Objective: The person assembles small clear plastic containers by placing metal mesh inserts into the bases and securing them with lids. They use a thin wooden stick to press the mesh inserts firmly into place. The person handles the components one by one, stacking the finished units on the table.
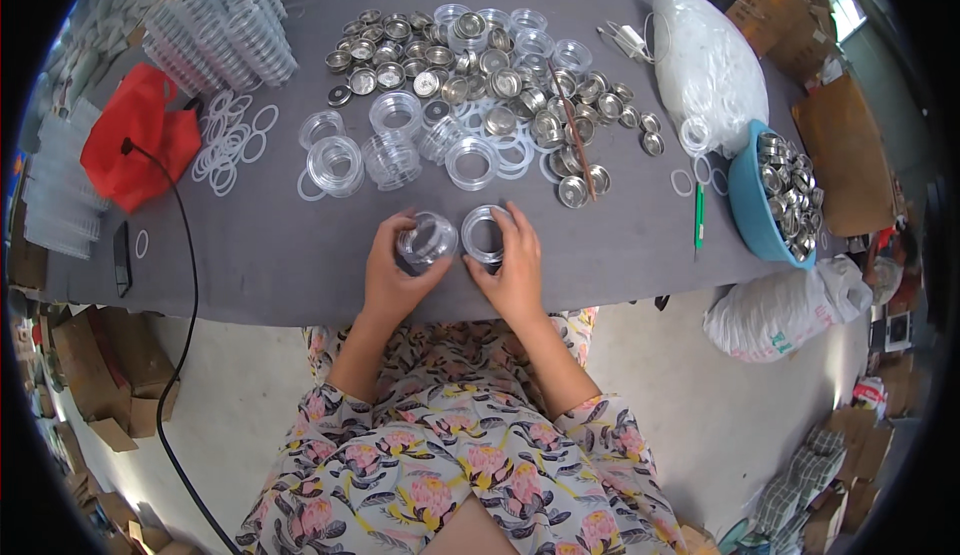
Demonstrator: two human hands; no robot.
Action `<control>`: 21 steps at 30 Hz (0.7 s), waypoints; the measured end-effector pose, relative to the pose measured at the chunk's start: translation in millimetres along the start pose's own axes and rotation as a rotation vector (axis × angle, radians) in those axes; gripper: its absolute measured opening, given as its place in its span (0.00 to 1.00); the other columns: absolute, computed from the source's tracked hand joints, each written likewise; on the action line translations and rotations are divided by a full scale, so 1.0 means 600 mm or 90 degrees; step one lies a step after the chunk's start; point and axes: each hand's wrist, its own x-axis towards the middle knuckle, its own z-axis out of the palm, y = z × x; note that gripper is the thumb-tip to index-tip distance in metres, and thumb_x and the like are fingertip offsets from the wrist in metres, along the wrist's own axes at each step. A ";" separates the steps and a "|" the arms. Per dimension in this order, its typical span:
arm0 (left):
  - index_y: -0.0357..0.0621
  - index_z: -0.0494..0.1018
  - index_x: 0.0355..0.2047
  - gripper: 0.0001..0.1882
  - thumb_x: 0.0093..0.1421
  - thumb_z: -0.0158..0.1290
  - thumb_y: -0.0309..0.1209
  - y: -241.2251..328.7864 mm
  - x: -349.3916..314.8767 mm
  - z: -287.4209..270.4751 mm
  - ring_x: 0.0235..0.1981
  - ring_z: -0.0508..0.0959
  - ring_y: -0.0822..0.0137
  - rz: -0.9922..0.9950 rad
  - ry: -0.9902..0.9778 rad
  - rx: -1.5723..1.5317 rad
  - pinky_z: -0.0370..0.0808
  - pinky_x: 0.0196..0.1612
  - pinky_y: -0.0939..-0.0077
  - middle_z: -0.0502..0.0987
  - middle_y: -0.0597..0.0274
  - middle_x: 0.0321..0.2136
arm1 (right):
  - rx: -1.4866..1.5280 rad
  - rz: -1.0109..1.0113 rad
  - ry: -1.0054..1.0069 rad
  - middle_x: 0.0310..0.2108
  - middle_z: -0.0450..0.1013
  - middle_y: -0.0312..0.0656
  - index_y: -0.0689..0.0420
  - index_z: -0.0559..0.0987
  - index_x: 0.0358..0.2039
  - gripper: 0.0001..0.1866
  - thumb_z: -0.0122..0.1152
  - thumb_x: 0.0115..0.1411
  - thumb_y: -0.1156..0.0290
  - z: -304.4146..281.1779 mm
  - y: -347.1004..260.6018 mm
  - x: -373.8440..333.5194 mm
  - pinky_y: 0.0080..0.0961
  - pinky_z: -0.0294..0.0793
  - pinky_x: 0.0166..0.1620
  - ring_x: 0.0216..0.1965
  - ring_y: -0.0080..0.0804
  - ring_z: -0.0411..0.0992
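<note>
Clear plastic jar (pixel 427 239) gripped in my left hand (pixel 392 273), ring lid (pixel 484 234) pinched in my right hand (pixel 513 267) — just below the metal-cap pile (pixel 490 85); I'd square them before pressing.

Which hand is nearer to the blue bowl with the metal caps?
Right. The right hand, holding a clear plastic ring, is on the same side as the blue bowl. The left hand, holding a clear jar, is farther away, beyond the right hand.

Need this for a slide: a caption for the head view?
Left hand and right hand each hold a clear round piece above a grey table.
</note>
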 end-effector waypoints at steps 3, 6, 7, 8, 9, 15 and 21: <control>0.36 0.66 0.39 0.17 0.53 0.56 0.32 -0.001 -0.007 -0.023 0.39 0.75 0.67 -0.296 0.010 -0.281 0.71 0.39 0.75 0.74 0.52 0.40 | 0.000 -0.001 -0.002 0.56 0.58 0.52 0.56 0.65 0.53 0.38 0.70 0.40 0.68 -0.002 -0.003 0.002 0.44 0.55 0.58 0.56 0.52 0.57; 0.35 0.66 0.40 0.17 0.56 0.53 0.34 -0.014 0.018 -0.037 0.34 0.77 0.61 -0.370 -0.134 -0.110 0.72 0.36 0.71 0.75 0.53 0.35 | -0.009 -0.003 -0.001 0.56 0.58 0.52 0.56 0.65 0.53 0.37 0.70 0.40 0.68 0.001 -0.002 0.002 0.44 0.55 0.58 0.56 0.52 0.57; 0.35 0.66 0.40 0.18 0.56 0.54 0.35 -0.008 0.031 -0.036 0.34 0.77 0.59 -0.364 -0.148 -0.014 0.71 0.36 0.70 0.75 0.51 0.35 | -0.008 -0.004 -0.004 0.56 0.58 0.52 0.56 0.65 0.53 0.37 0.70 0.40 0.68 0.001 -0.002 0.002 0.44 0.55 0.58 0.56 0.52 0.57; 0.35 0.67 0.41 0.19 0.56 0.54 0.37 0.004 0.046 -0.034 0.34 0.76 0.56 -0.358 -0.162 0.083 0.71 0.36 0.70 0.75 0.50 0.35 | -0.007 -0.005 -0.006 0.56 0.58 0.52 0.56 0.65 0.53 0.37 0.70 0.40 0.68 0.000 -0.003 0.003 0.44 0.55 0.57 0.56 0.52 0.57; 0.35 0.67 0.41 0.20 0.56 0.54 0.38 0.012 0.055 -0.031 0.34 0.76 0.54 -0.350 -0.176 0.181 0.71 0.37 0.69 0.75 0.49 0.35 | -0.004 -0.005 -0.008 0.56 0.58 0.52 0.56 0.65 0.53 0.37 0.70 0.40 0.68 0.000 -0.004 0.004 0.44 0.55 0.57 0.56 0.52 0.57; 0.41 0.67 0.46 0.27 0.50 0.58 0.43 0.008 0.048 -0.027 0.46 0.72 0.51 -0.084 0.008 0.257 0.68 0.45 0.63 0.68 0.47 0.48 | 0.006 -0.004 -0.003 0.56 0.58 0.52 0.56 0.65 0.53 0.38 0.71 0.39 0.67 -0.004 -0.010 0.007 0.44 0.55 0.57 0.56 0.51 0.57; 0.43 0.65 0.52 0.35 0.43 0.63 0.37 -0.001 0.020 -0.023 0.53 0.66 0.54 0.076 -0.082 0.316 0.60 0.55 0.60 0.66 0.53 0.52 | -0.019 -0.025 -0.011 0.52 0.62 0.52 0.57 0.69 0.49 0.34 0.70 0.41 0.62 0.000 -0.007 0.009 0.43 0.58 0.55 0.53 0.50 0.61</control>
